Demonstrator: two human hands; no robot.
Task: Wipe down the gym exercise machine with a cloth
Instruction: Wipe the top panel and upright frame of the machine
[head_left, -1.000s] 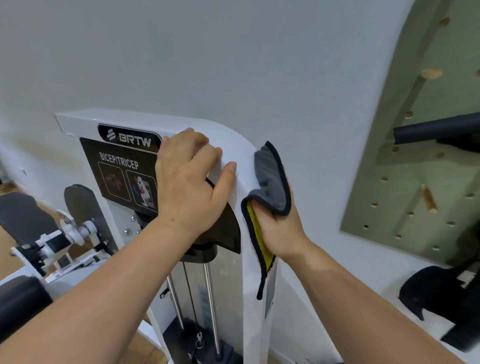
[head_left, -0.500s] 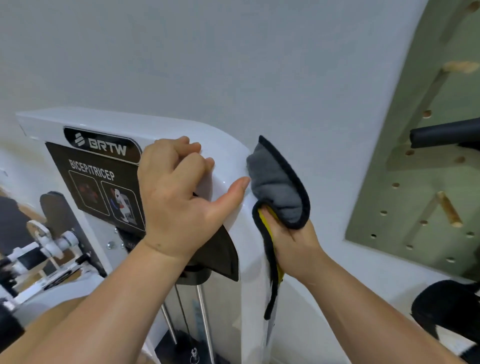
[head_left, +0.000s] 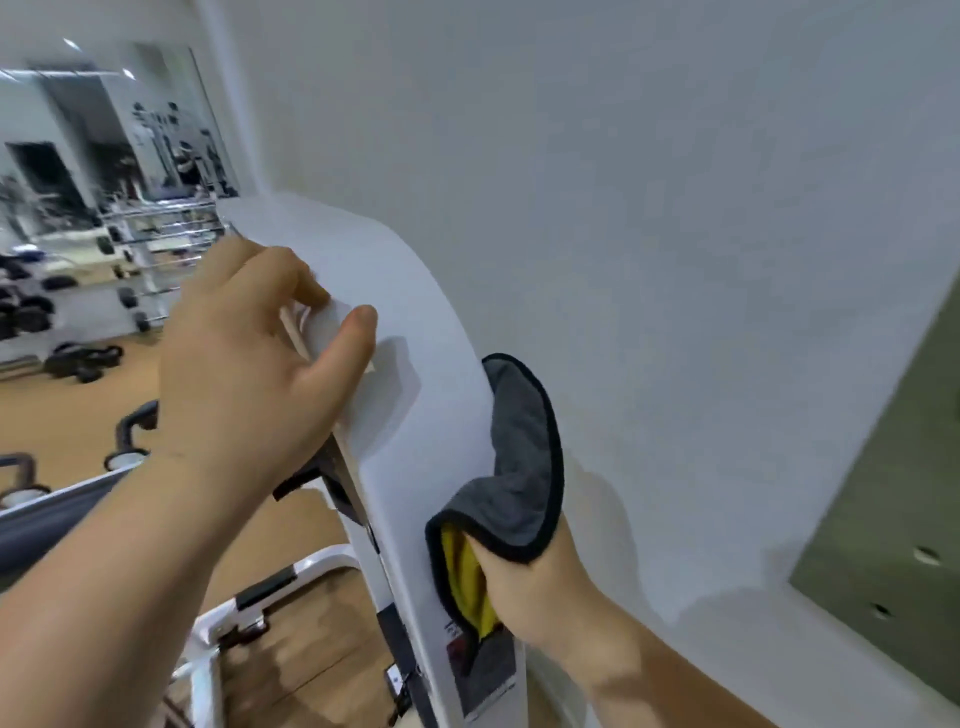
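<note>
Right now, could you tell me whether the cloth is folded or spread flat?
Folded: the cloth doubles over the right hand, grey outside, yellow inside, against the machine's white frame.

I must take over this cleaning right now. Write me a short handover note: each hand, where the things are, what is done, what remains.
Left hand: grips the front edge of the white machine column near its curved top.
Right hand: holds the grey and yellow cloth pressed against the column's wall-side edge, below the curve.
Done: how much is already wiped does not show.
To do: probably wipe along that edge, then the top, front and lower frame.
</note>
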